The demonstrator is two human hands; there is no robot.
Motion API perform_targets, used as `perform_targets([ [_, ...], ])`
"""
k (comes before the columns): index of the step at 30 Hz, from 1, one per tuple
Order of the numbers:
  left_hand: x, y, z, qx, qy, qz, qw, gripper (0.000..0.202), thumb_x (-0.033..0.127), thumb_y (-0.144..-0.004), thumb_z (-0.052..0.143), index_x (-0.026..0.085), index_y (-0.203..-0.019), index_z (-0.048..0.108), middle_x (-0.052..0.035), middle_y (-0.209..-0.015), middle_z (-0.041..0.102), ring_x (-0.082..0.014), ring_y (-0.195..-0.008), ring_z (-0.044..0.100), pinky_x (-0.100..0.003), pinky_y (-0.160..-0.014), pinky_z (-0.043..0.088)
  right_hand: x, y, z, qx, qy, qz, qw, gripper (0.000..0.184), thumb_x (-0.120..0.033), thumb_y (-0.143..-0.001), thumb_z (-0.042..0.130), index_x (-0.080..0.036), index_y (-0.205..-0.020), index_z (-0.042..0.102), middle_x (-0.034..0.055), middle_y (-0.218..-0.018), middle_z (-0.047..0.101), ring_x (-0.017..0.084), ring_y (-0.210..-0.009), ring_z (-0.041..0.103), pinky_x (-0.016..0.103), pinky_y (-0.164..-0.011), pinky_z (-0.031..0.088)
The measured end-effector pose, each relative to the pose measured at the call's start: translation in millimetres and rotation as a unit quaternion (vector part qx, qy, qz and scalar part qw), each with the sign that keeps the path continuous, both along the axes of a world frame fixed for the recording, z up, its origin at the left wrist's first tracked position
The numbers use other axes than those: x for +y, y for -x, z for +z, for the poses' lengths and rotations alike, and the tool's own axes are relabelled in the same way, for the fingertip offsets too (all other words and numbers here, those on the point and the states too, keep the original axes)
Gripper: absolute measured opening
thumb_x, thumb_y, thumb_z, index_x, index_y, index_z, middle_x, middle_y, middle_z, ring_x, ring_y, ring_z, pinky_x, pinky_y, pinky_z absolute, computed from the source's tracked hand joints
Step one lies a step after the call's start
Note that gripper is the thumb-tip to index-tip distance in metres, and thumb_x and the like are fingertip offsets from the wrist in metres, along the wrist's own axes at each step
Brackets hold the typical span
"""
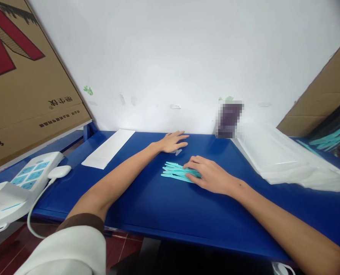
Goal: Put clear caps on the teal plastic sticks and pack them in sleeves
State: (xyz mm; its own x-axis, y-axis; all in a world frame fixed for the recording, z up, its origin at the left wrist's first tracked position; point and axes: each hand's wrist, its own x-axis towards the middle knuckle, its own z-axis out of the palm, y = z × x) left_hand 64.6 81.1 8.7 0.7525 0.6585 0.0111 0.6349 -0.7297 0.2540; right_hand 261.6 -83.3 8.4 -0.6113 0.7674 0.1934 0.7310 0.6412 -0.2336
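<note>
On the blue table [147, 206] lies a small bundle of teal plastic sticks [174, 171], fanned out to the left. My right hand [208, 175] rests flat on the bundle's right end, fingers pressing down on it. My left hand [172, 142] lies further back near the wall, palm down with fingers stretched out, beside a small clear piece [178, 152] on the table. Neither hand grips anything that I can see.
A white paper sleeve [108, 148] lies at the back left. A stack of clear plastic bags [284, 160] sits to the right, with more teal sticks [334, 139] behind it. White power strips [18, 183] and a cardboard box [23, 80] stand left.
</note>
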Motion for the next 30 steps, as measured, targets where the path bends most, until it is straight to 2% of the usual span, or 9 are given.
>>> perform_targets([
  [3, 2.0, 4.2, -0.2, 0.050, 0.022, -0.021, 0.998, 0.070, 0.065, -0.100, 0.033, 0.027, -0.159, 0.033, -0.0094, -0.170, 0.020, -0.0311, -0.157, 0.017, -0.062, -0.123, 0.014, 0.8, -0.6, 1.2, 0.011, 0.007, -0.001, 1.000, 0.031, -0.037, -0.102, 0.046, -0.019, -0.117, 0.067, 0.0100, -0.109, 0.066, 0.024, -0.098, 0.062, 0.040, -0.084, 0.051],
  [8, -23.5, 55.2, -8.8, 0.023, 0.028, -0.015, 0.999, 0.060, 0.056, -0.106, 0.026, 0.030, -0.159, 0.031, -0.0076, -0.170, 0.020, -0.0289, -0.158, 0.016, -0.064, -0.122, 0.010, 3.7, -3.8, 0.1, 0.021, 0.008, 0.008, 1.000, 0.032, -0.037, -0.102, 0.045, -0.018, -0.116, 0.068, 0.0107, -0.109, 0.068, 0.024, -0.099, 0.063, 0.040, -0.084, 0.051],
  [12, -46.6, 86.8, -10.7, -0.019, 0.042, -0.006, 0.999, 0.053, 0.053, -0.107, 0.030, 0.032, -0.153, 0.042, -0.0060, -0.167, 0.029, -0.0285, -0.157, 0.020, -0.061, -0.123, 0.013, 4.8, -4.9, -0.5, 0.029, 0.000, 0.009, 1.000, 0.030, -0.035, -0.101, 0.046, -0.019, -0.114, 0.069, 0.0106, -0.107, 0.069, 0.024, -0.098, 0.064, 0.038, -0.082, 0.051],
  [16, -57.7, 95.8, -8.5, -0.090, 0.041, -0.004, 0.995, 0.046, 0.050, -0.107, 0.036, 0.031, -0.143, 0.056, -0.0057, -0.162, 0.041, -0.0286, -0.155, 0.027, -0.064, -0.124, 0.008, 5.7, -5.8, 0.6, 0.034, 0.003, 0.004, 0.999, 0.029, -0.035, -0.101, 0.047, -0.019, -0.108, 0.070, 0.0092, -0.102, 0.069, 0.022, -0.093, 0.065, 0.035, -0.079, 0.049],
  [19, -61.7, 96.4, -6.4, -0.180, 0.028, -0.009, 0.983, 0.040, 0.047, -0.105, 0.043, 0.029, -0.134, 0.065, -0.0064, -0.156, 0.049, -0.0281, -0.152, 0.034, -0.061, -0.125, 0.012, 6.2, -6.0, 1.8, 0.042, 0.013, -0.005, 0.999, 0.030, -0.036, -0.102, 0.046, -0.020, -0.106, 0.071, 0.0079, -0.099, 0.069, 0.021, -0.088, 0.065, 0.033, -0.076, 0.048],
  [21, -62.5, 92.5, -5.2, -0.253, 0.009, -0.013, 0.967, 0.037, 0.044, -0.103, 0.049, 0.024, -0.123, 0.072, -0.0094, -0.146, 0.060, -0.0271, -0.143, 0.049, -0.052, -0.122, 0.031, 6.1, -5.9, 2.5, 0.044, 0.018, -0.010, 0.999, 0.032, -0.036, -0.102, 0.044, -0.020, -0.106, 0.071, 0.0075, -0.099, 0.069, 0.020, -0.085, 0.064, 0.033, -0.075, 0.047],
  [24, -57.3, 76.5, -3.1, -0.317, -0.056, -0.022, 0.947, 0.029, 0.038, -0.097, 0.058, 0.019, -0.107, 0.077, -0.0117, -0.121, 0.074, -0.0243, -0.115, 0.069, -0.040, -0.103, 0.052, 5.1, -5.9, 3.8, 0.041, 0.008, -0.009, 0.999, 0.031, -0.035, -0.101, 0.045, -0.019, -0.107, 0.071, 0.0080, -0.100, 0.069, 0.020, -0.086, 0.064, 0.034, -0.074, 0.047],
  [27, -41.9, 51.6, 0.8, -0.250, -0.137, -0.024, 0.958, 0.027, 0.032, -0.094, 0.056, 0.019, -0.104, 0.077, -0.0094, -0.106, 0.077, -0.0228, -0.100, 0.071, -0.037, -0.093, 0.054, 3.7, -7.2, 5.7, 0.036, -0.006, -0.013, 0.999, 0.025, -0.034, -0.097, 0.052, -0.019, -0.107, 0.070, 0.0084, -0.102, 0.068, 0.021, -0.088, 0.063, 0.034, -0.075, 0.047],
  [30, -22.8, 27.6, 4.2, -0.086, -0.160, 0.003, 0.983, 0.035, 0.040, -0.095, 0.054, 0.018, -0.112, 0.075, -0.0110, -0.111, 0.075, -0.0282, -0.105, 0.068, -0.040, -0.092, 0.052, 3.1, -9.2, 7.1, 0.026, 0.002, -0.018, 1.000, 0.020, -0.035, -0.094, 0.056, -0.020, -0.100, 0.068, 0.0068, -0.101, 0.066, 0.020, -0.088, 0.061, 0.034, -0.074, 0.046],
])
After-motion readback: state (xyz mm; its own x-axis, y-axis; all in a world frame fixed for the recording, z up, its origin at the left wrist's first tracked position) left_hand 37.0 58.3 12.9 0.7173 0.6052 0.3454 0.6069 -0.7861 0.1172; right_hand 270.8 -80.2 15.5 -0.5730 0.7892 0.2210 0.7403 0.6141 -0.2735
